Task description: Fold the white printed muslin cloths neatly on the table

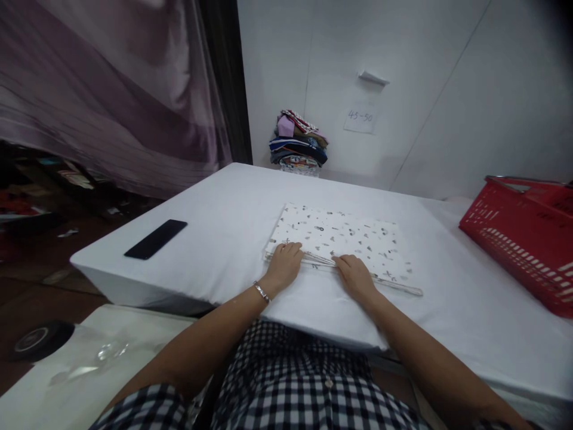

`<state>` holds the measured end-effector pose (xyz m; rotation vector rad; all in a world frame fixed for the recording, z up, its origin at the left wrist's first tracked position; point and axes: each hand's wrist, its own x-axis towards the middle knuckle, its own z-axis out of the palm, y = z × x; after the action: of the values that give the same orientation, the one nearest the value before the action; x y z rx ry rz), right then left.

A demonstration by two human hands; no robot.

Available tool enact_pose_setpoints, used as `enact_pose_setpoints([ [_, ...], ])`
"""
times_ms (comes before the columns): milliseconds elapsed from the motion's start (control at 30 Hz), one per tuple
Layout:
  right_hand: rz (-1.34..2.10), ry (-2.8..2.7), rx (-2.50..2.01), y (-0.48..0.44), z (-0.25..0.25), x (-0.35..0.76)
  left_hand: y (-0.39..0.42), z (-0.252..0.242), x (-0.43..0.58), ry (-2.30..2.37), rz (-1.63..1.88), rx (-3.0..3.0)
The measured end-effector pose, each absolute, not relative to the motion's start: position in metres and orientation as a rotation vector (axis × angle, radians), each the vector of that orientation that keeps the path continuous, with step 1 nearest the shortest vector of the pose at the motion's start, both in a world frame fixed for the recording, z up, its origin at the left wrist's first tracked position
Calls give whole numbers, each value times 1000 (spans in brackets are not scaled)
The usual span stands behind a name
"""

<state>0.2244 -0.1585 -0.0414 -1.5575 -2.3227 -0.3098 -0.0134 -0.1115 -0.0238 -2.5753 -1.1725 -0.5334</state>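
Note:
A folded white cloth with small dark prints [349, 239] lies flat on the white table [224, 209] in front of me. My left hand [285, 263] rests on the cloth's near left corner, fingers curled down onto its edge. My right hand [355, 275] sits on the near edge a little to the right, fingers bent and gripping the folded edge. A silver bracelet [262, 292] circles my left wrist.
A black phone [156, 239] lies near the table's left edge. A red plastic basket [523, 233] stands at the right. A stack of folded coloured clothes [298, 143] sits against the white back wall under a paper label [360, 119]. Purple curtain hangs at left.

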Motion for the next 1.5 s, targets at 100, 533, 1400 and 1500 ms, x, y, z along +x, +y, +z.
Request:
enact_pose_setpoints([
  [100,-337,-2344,-1541,-160,-41,224,-114,-21,-22,-1210,-522,-2551],
  [533,-316,-2431,-1536,-166,-33,224,-105,-27,-40,-1153,-397,-2573],
  [1400,-404,-2488,-1345,-136,-38,157,-95,-22,-60,-1172,-468,-2557],
  [1500,-412,-2501,-1314,-134,-41,156,-92,-25,-65,-1137,-436,-2609],
])
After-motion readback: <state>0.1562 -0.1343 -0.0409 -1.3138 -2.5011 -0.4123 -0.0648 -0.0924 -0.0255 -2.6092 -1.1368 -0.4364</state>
